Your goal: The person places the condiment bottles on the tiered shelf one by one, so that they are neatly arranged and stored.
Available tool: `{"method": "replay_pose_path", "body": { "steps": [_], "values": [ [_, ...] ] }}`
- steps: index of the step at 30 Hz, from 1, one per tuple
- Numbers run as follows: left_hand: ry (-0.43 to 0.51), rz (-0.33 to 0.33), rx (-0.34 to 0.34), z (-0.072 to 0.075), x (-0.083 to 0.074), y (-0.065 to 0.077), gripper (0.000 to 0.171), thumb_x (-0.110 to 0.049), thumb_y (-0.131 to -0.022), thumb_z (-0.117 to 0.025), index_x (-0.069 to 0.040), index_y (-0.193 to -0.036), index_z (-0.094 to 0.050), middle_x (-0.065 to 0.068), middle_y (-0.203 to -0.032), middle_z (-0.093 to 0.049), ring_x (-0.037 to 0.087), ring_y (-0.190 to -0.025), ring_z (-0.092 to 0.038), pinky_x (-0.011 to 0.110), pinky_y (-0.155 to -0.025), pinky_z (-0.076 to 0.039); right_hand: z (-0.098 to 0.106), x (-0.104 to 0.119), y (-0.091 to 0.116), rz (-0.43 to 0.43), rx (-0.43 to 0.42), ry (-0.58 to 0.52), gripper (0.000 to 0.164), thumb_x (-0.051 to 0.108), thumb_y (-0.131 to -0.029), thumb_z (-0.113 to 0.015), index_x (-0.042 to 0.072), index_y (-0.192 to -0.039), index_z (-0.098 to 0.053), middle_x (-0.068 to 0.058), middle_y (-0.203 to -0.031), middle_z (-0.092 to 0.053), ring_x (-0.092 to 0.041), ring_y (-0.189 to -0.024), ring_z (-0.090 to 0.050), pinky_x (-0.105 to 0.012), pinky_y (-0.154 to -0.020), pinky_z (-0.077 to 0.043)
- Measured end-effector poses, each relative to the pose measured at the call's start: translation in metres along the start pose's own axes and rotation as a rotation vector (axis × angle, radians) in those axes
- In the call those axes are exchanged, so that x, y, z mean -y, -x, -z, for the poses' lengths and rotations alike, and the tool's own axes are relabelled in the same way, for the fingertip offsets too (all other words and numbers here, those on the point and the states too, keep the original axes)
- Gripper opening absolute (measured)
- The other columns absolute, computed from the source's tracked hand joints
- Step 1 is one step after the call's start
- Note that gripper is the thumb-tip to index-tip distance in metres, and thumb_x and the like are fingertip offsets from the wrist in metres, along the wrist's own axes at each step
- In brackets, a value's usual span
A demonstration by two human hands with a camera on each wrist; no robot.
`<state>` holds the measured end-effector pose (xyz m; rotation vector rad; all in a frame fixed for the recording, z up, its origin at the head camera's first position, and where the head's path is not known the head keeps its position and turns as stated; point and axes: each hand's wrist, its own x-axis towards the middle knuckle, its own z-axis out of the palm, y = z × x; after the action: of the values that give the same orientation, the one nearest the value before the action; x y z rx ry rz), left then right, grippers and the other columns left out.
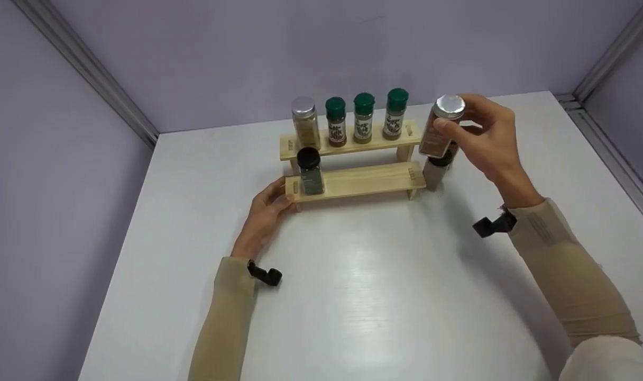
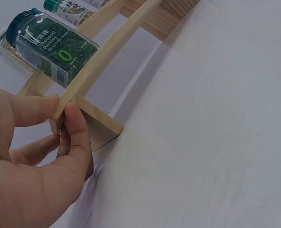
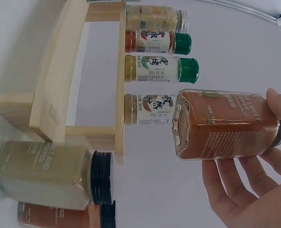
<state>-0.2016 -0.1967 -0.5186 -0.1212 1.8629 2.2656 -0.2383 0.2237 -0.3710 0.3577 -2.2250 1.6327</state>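
Observation:
My right hand (image 1: 493, 140) holds up a spice jar (image 3: 226, 124) of red-brown powder with a silver lid, thumb on one side and fingers on the other. It is raised beside the right end of a two-step wooden spice rack (image 1: 364, 181). My left hand (image 1: 263, 214) pinches the left end of the lower shelf between thumb and fingers, as the left wrist view (image 2: 45, 147) shows. Close to it, a chopped parsley jar (image 2: 55, 47) with a dark lid stands on that shelf. The upper shelf bears a silver-lidded jar (image 1: 305, 124) and three green-capped bottles (image 1: 363, 119).
Right of the rack, a black-lidded jar of pale powder (image 3: 45, 175) stands on the white table (image 1: 353, 296). Another black-lidded jar of reddish spice (image 3: 60, 216) is beside it. Pale walls (image 1: 332, 47) rise behind the table and at its sides.

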Motion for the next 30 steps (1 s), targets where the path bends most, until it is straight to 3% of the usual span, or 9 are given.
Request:
{"method": "replay_pose_path", "body": {
  "steps": [14, 22, 30],
  "values": [
    [0.021, -0.026, 0.011, -0.004, 0.004, -0.001, 0.064, -0.003, -0.107, -0.063, -0.005, -0.165, -0.037, 0.018, -0.156, -0.047, 0.027, -0.133, -0.056, 0.031, -0.105, -0.058, -0.039, 0.015, 0.0, 0.085, 0.109, -0.102, 0.036, 0.013, -0.092, -0.083, 0.01, -0.127, -0.078, -0.001, -0.116, -0.077, -0.021, -0.106, -0.074, -0.025, -0.086, -0.063],
    [0.011, -0.004, 0.007, -0.002, 0.006, -0.001, 0.064, -0.003, -0.107, -0.062, -0.007, -0.166, -0.037, 0.017, -0.16, -0.045, 0.027, -0.139, -0.054, 0.03, -0.109, -0.056, -0.056, 0.015, 0.003, 0.07, 0.154, -0.087, 0.036, 0.015, -0.093, -0.082, 0.011, -0.128, -0.077, 0.002, -0.116, -0.076, -0.019, -0.107, -0.072, -0.025, -0.086, -0.061],
    [-0.002, -0.015, -0.004, -0.001, 0.002, 0.0, 0.064, -0.003, -0.107, -0.062, -0.006, -0.165, -0.037, 0.018, -0.158, -0.047, 0.026, -0.134, -0.056, 0.031, -0.108, -0.056, -0.072, 0.022, 0.006, 0.024, 0.207, -0.101, 0.041, 0.016, -0.093, -0.083, 0.011, -0.133, -0.074, -0.004, -0.122, -0.074, -0.018, -0.11, -0.07, -0.027, -0.093, -0.061]
  ]
}}
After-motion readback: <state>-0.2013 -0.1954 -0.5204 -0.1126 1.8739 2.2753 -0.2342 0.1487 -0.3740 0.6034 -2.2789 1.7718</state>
